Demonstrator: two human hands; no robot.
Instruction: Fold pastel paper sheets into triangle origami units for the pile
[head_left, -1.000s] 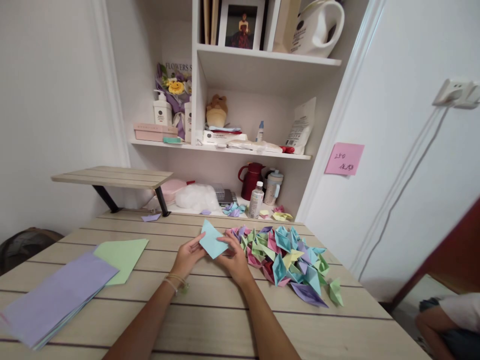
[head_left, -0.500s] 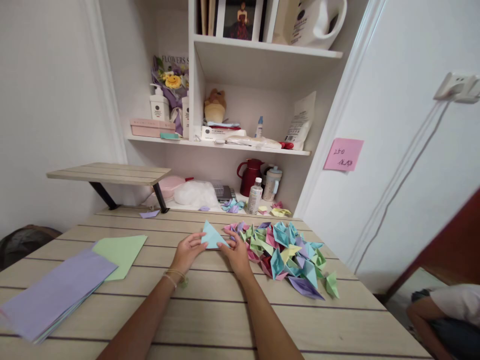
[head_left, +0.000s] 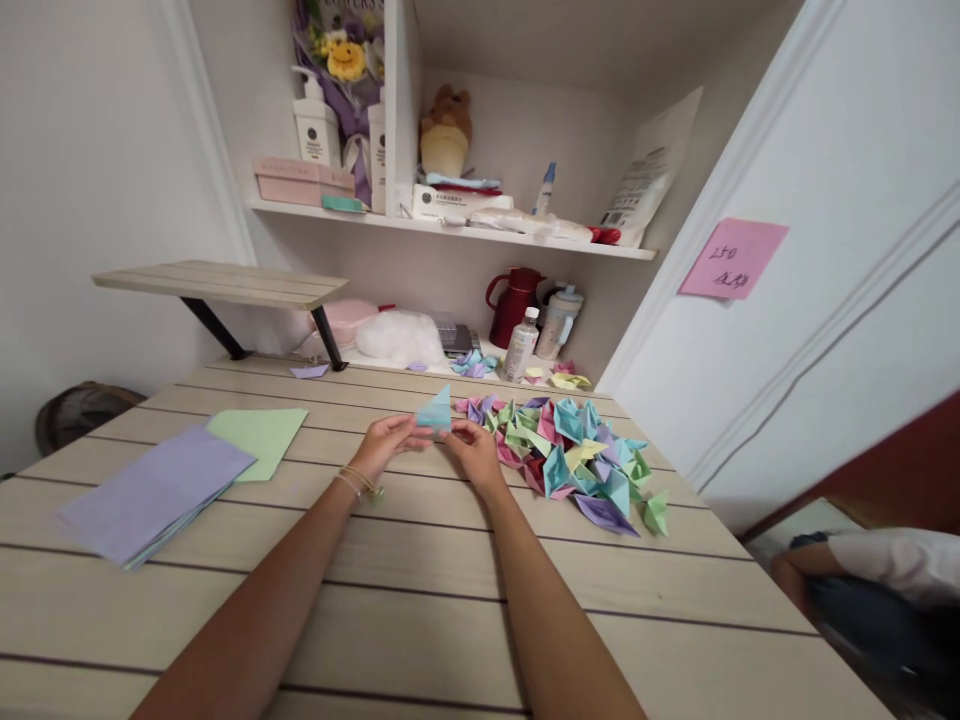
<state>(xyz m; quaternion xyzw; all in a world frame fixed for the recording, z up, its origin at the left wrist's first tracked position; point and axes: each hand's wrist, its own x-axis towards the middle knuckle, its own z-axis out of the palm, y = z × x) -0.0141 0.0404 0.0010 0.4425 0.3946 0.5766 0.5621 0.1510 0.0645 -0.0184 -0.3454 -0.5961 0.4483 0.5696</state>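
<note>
- Beside the pile of folded paper shapes (head_left: 555,450), on its left, a light blue paper (head_left: 435,410) is held just above the table (head_left: 420,590); it is folded into a triangle, with its tip pointed upward.
- To the left of the pile, the lower left part of the light blue paper is gripped between the bent fingers and thumb of the left hand (head_left: 386,442); two thin bracelets (head_left: 360,483) are worn on that wrist.
- Right at the pile's left edge, the paper's lower right corner is pinched by the fingertips of the right hand (head_left: 474,452), its other fingers being curled.
- Well to the left of the pile, a green sheet (head_left: 266,440) is partly covered by a stack of purple sheets (head_left: 154,490), below which other colours are seen at the edge.
- Behind the pile, a clear bottle (head_left: 520,347) is stood upright, with a red jug (head_left: 514,308) and a light-coloured cup (head_left: 559,325) placed farther back.
- Behind the pile and far to its left, a raised wooden stand (head_left: 225,285) is supported on black legs.
- Above the pile and to its right, a pink note (head_left: 735,260) is stuck up.
</note>
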